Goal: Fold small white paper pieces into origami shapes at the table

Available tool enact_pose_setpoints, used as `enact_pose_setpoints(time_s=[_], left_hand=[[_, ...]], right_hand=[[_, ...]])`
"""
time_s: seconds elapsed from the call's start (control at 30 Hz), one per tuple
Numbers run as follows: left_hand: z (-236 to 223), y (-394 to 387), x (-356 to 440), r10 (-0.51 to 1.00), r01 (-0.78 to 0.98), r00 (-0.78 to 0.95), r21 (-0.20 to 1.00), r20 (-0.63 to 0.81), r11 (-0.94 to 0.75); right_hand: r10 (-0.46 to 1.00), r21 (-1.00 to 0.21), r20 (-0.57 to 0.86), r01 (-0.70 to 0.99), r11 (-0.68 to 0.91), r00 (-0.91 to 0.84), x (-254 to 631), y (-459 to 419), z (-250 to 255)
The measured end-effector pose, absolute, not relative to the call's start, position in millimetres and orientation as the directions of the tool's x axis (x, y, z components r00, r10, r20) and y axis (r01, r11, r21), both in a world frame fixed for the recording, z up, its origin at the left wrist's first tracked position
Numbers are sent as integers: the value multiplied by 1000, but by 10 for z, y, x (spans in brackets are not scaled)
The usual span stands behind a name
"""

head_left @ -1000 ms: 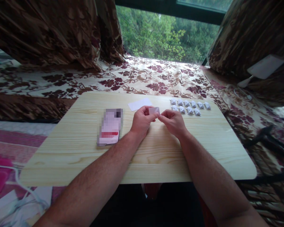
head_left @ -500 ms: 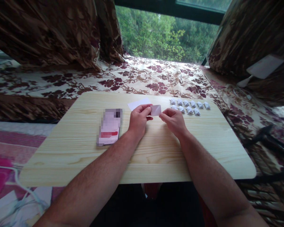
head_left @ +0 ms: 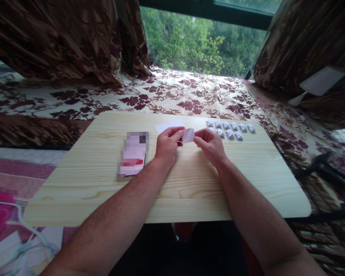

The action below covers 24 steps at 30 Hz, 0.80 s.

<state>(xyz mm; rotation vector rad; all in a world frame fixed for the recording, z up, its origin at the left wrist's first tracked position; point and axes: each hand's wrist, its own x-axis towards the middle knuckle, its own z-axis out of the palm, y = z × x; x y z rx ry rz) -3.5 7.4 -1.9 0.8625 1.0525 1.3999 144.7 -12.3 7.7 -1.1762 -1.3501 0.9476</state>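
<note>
Between my hands, above the middle of the table, is a small piece of white paper [head_left: 188, 135] with crease lines across it. My left hand [head_left: 167, 143] pinches its left edge between thumb and fingers. At the paper's right edge, the thumb and index finger of my right hand [head_left: 211, 145] are closed on the corner. Flat on the table behind my left hand lies a white paper sheet [head_left: 164, 125], partly covered by the hand. Beyond my right hand stand two rows of small folded white paper pieces [head_left: 230, 133]; the hand hides part of the near row.
A phone [head_left: 133, 151] lies on the wooden table [head_left: 186, 191], left of my left forearm. Floral fabric [head_left: 189, 92] covers the ledge under the window. A white lamp [head_left: 322, 81] stands at the right, and a white cable [head_left: 23, 218] runs at the lower left.
The paper between my hands has tilted slightly, and its visible face looks smaller and more bent. My hands have shifted only a little.
</note>
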Motion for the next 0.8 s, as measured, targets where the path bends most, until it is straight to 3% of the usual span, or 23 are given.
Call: enact_pose_setpoints(time_s=[0.33,0.6,0.8], left_hand=[[-73,43,-21,991,-153,-52,980,122,-128],[-107,61,-39,997,-210,-47,975,60,-68],[-51,26,-45,998,-167,-40,984,49,-55]], right_hand=[[971,-971,238,29,238,17,1442,-100,10],[975,-977,214,7,215,-50,1407,-127,2],[968,-968,253,6,253,-4,1399,-130,-25]])
